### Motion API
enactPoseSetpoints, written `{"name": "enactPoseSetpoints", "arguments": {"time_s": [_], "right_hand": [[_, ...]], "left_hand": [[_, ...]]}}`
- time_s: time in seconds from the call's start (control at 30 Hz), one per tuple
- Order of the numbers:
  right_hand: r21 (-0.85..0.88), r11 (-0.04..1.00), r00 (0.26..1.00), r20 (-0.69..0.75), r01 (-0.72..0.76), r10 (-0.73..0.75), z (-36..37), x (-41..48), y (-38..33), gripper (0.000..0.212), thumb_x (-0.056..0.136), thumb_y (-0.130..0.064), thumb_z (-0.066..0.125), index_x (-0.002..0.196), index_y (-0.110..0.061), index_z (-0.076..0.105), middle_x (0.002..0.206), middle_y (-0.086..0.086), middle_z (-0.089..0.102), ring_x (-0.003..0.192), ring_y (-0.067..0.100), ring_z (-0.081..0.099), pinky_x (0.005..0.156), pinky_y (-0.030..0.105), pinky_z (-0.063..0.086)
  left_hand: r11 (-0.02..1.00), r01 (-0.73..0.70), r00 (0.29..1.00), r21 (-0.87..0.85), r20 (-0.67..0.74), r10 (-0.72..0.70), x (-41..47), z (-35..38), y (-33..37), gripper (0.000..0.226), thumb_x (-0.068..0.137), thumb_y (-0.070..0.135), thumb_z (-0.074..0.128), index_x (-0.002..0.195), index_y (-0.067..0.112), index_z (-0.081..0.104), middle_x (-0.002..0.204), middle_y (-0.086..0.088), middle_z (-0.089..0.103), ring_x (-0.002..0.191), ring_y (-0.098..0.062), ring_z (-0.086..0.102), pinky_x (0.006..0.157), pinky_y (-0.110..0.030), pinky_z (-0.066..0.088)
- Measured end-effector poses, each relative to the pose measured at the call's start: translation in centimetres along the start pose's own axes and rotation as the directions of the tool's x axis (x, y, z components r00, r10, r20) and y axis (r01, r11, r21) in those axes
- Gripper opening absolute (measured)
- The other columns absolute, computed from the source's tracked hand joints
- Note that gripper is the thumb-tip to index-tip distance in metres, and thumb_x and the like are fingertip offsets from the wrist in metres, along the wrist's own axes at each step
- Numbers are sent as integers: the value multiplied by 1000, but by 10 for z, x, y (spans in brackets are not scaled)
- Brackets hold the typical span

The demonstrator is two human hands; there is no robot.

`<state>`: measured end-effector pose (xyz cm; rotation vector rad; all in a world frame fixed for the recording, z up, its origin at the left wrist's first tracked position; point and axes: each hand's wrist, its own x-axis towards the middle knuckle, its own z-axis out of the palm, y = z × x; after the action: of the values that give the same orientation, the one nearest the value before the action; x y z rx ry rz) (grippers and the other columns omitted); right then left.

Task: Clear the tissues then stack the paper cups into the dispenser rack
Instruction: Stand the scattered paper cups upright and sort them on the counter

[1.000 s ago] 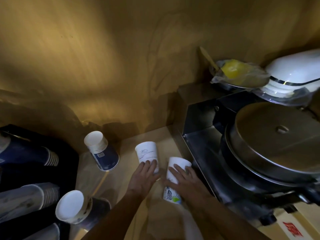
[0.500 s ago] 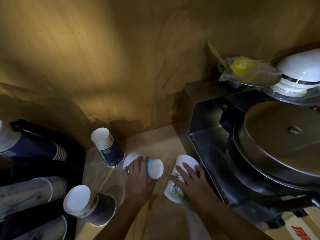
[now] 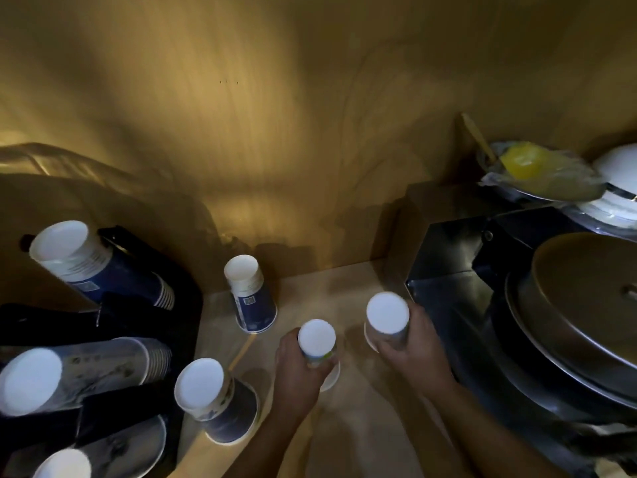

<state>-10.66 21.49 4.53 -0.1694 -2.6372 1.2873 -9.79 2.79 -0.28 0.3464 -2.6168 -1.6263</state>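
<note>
My left hand is wrapped around an upside-down paper cup, its white bottom facing up at me, just above the wooden counter. My right hand grips a second cup the same way, close beside the dark metal appliance. Two more cup stacks stand mouth-down on the counter to my left, one near the wall, one nearer me. The black rack at far left holds tilted stacks.

Round metal lid on steel appliance; plastic-wrapped bowl behind.
</note>
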Motion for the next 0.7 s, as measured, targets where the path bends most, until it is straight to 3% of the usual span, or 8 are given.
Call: {"name": "enactPoseSetpoints", "arguments": {"time_s": [0.13, 0.23, 0.33, 0.43, 0.53, 0.63, 0.7], "right_hand": [[235, 970, 997, -64, 67, -54, -11, 12, -26, 86, 66, -23, 80, 127, -45, 24, 131, -6, 41, 123, 15, 41, 100, 39, 40], [322, 939, 992, -72, 119, -101, -17, 13, -45, 89, 65, -37, 75, 124, -62, 13, 128, -18, 37, 120, 6, 42, 94, 31, 45], [310, 917, 968, -75, 250, -238, -15, 10, -59, 82, 65, -43, 71, 128, -55, 20, 127, -24, 38, 121, 6, 44, 91, 30, 49], [208, 912, 935, -74, 354, -346, -3, 3, -66, 77, 69, -29, 76, 124, -50, 27, 127, -10, 41, 119, 17, 47, 91, 37, 50], [151, 925, 937, -31, 349, -348, 12, -3, -68, 72, 68, -23, 78, 117, -48, 33, 119, -6, 45, 112, 16, 50, 87, 32, 51], [148, 950, 951, 105, 276, -292, 26, -9, -63, 61, 68, -38, 73, 116, -42, 35, 120, -8, 46, 112, 11, 49, 89, 23, 48], [82, 961, 946, 171, 266, -276, 36, -14, -55, 62, 69, -41, 73, 119, -38, 36, 122, -10, 45, 112, 7, 47, 90, 22, 45]], "left_hand": [[1000, -1, 999, -10, 49, 1, 3, -2, -3, 68, 58, 22, 86, 113, 25, 46, 114, 2, 54, 107, -19, 53, 92, -37, 47], [1000, -9, 996, -19, 87, 10, 4, -4, -4, 71, 60, 24, 85, 117, 26, 44, 115, 5, 50, 112, -19, 50, 97, -40, 44], [999, -6, 995, -39, 101, 10, 4, -7, -4, 71, 60, 24, 85, 119, 23, 46, 116, 2, 52, 111, -20, 50, 97, -41, 44], [999, -14, 991, -40, 133, 19, 3, -11, -5, 69, 61, 22, 84, 119, 24, 46, 116, 1, 53, 111, -19, 49, 96, -38, 43], [999, -16, 986, 30, 165, 11, 4, -16, -6, 71, 62, 24, 82, 122, 24, 45, 121, 1, 51, 114, -18, 46, 97, -32, 41], [994, -36, 985, 103, 174, 18, 7, -23, -9, 75, 62, 40, 81, 126, 24, 44, 129, 2, 53, 117, -16, 49, 102, -37, 42], [984, 15, 979, 179, 197, -51, 9, -28, -12, 81, 66, 52, 75, 133, 25, 36, 137, 1, 47, 125, -20, 46, 108, -40, 38]]}}
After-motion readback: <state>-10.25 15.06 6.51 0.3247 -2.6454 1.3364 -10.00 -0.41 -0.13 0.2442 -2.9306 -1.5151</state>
